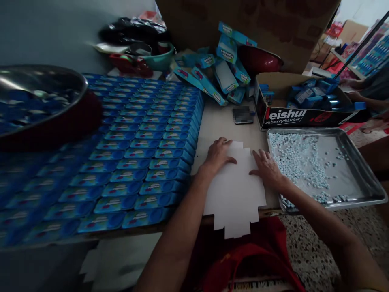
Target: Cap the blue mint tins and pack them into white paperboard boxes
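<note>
A flat, unfolded carton [235, 182], plain white side up, lies on the table in front of me, its notched near end sticking out past the table edge. My left hand [219, 157] is at its far left edge, fingers bent over the edge and thumb out across the white face. At the right edge my right hand [268, 168] has its fingers along the side and its thumb on the card. Rows of filled blue packs [167, 164] stand close to my left hand. Beside my right forearm is a metal tray [337, 142] with small pale blue candies [294, 158].
A large bowl [91, 109] of blue pieces stands at left. Behind are piled blue cartons [226, 77], a phone [243, 115], a teal basin [159, 61] and a black printed box [304, 117] holding blue packets. Another person's arm [370, 99] shows at far right.
</note>
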Motion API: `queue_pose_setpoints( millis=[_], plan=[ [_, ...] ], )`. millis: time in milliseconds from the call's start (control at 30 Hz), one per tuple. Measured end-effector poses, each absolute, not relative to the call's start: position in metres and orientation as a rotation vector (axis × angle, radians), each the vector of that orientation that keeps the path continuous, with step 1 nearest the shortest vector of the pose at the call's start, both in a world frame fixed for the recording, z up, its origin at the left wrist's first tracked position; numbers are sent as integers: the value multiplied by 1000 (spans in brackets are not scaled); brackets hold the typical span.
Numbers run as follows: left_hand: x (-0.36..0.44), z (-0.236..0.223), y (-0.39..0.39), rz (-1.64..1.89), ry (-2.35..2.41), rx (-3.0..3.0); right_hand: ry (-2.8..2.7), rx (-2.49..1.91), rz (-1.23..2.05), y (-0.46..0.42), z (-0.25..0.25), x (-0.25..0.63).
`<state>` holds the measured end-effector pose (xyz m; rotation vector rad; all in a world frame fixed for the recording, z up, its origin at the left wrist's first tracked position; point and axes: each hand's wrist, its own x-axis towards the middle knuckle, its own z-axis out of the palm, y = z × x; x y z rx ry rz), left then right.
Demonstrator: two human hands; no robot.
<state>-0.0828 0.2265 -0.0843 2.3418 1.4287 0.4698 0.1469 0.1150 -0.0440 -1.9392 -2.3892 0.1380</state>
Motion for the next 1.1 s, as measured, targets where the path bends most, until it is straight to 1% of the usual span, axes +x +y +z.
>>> queue_pose_setpoints(
  millis=[133,200,267,367,400,433,500,633,700,767,900,1033,1100],
  plan=[
    [-86,-81,216,814,1509,2178,-2219,-1825,171,119,-51,148],
    [-90,-70,214,1015,1502,2035,-2043,-1771,303,124,-48,150],
    [-96,-52,214,1193,1433,1878,-1764,-1713,593,128,-41,153],
    [-106,-19,210,1351,1312,1678,-1252,-1496,1207,126,-25,156],
    [-109,-10,208,1374,1266,1619,-1096,-1394,1366,123,-19,157],
    [-111,-4,204,1382,1209,1551,-955,-1310,1476,119,-15,157],
    [-116,-4,194,1338,1092,1340,-757,-1232,1581,112,-8,158],
    [-119,-41,160,1173,995,731,-641,-1210,1624,97,-6,157],
    [-117,-59,139,1138,958,601,-636,-1216,1585,90,-11,154],
    [-115,-67,121,1099,904,620,-664,-1262,1541,85,-17,150],
    [-115,-59,103,994,884,741,-866,-1360,1388,78,-31,144],
    [-121,-58,93,931,935,954,-1264,-1497,1261,75,-42,139],
    [-120,-62,88,878,1004,1188,-1530,-1640,1077,77,-46,135]
  ],
)
